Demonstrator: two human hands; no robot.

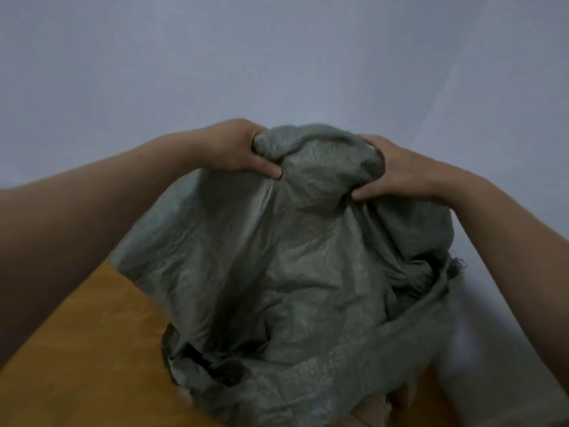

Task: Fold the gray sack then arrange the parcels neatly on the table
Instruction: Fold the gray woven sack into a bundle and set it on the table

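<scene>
While one gray sack (292, 257) rests on table (92, 349), left hand (234, 149), right hand (397, 171) grip top (bunched).

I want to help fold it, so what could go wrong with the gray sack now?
The left hand and right hand grip the gray sack by a bunched-up ridge, so any fold may come out lopsided. Its frayed edge might snag and unravel. Its lower part lies crumpled on the wooden table, so creases may set.
</scene>
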